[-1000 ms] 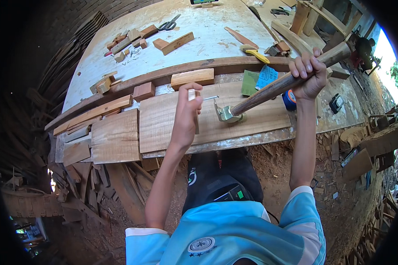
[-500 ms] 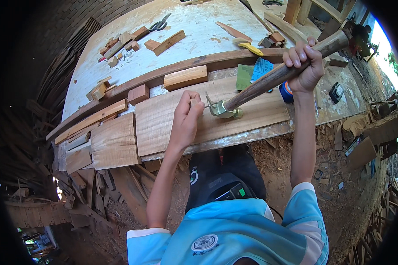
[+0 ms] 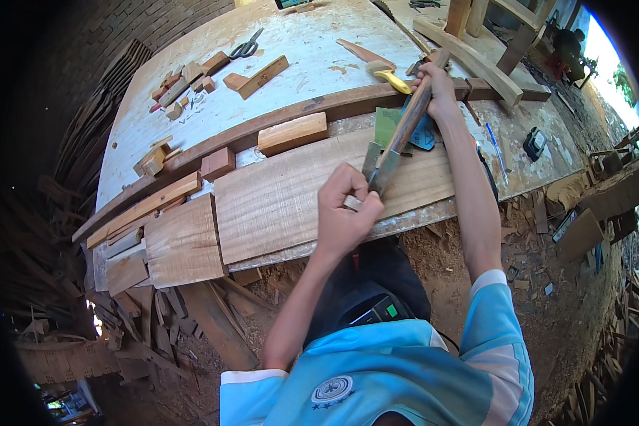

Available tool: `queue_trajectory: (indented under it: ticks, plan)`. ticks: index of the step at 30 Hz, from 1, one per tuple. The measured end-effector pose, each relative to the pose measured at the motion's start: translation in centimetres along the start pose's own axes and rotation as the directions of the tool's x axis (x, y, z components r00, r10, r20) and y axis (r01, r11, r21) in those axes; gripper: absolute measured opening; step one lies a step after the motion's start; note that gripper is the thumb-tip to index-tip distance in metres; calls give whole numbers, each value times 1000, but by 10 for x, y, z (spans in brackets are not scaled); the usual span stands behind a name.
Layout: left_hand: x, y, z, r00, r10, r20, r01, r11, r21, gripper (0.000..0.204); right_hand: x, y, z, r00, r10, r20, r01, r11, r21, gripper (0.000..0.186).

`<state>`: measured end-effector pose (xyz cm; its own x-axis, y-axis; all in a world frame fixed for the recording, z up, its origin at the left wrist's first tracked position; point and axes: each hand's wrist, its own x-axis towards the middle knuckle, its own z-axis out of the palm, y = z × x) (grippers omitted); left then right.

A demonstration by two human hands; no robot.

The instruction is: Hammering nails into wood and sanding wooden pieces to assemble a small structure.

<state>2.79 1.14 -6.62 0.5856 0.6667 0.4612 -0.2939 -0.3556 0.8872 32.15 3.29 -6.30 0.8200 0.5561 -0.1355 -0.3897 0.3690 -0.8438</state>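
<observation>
My right hand (image 3: 438, 89) is closed round the wooden handle of a claw hammer (image 3: 409, 124), which slants down toward my left hand. The hammer's metal head is beside the left fingertips; whether it touches them I cannot tell. My left hand (image 3: 348, 216) pinches a small pale wood piece (image 3: 353, 203) between thumb and finger. Both hands are over a wide, smooth plank (image 3: 284, 195) lying along the near edge of the bench. A green sheet (image 3: 386, 126) and a blue sheet (image 3: 423, 135) lie partly behind the hammer handle.
A long dark beam (image 3: 263, 122) crosses the bench behind the plank, with a wood block (image 3: 292, 133) against it. Farther back lie shears (image 3: 246, 47), several offcuts (image 3: 259, 77) and a yellow-handled tool (image 3: 393, 79). At right are a blue pen (image 3: 497, 150) and a tape measure (image 3: 535, 144).
The hammer has swung to a steeper slant, its head now nearer me. My left hand has moved right and nearer, staying by the hammer head. My right hand has moved left and farther away.
</observation>
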Motion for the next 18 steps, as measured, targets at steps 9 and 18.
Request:
queue_trajectory:
  ticks: [9, 18]
  plan:
    - [-12, -4, 13, 991, 63, -114, -61, 998, 21, 24, 34, -4, 35, 981, -166, -98, 66, 770, -635, 18]
    - [-2, -10, 16, 986, 107, -126, -117, 990, -73, 24, 52, 9, 10, 961, -184, -204, 15, 777, -630, 19]
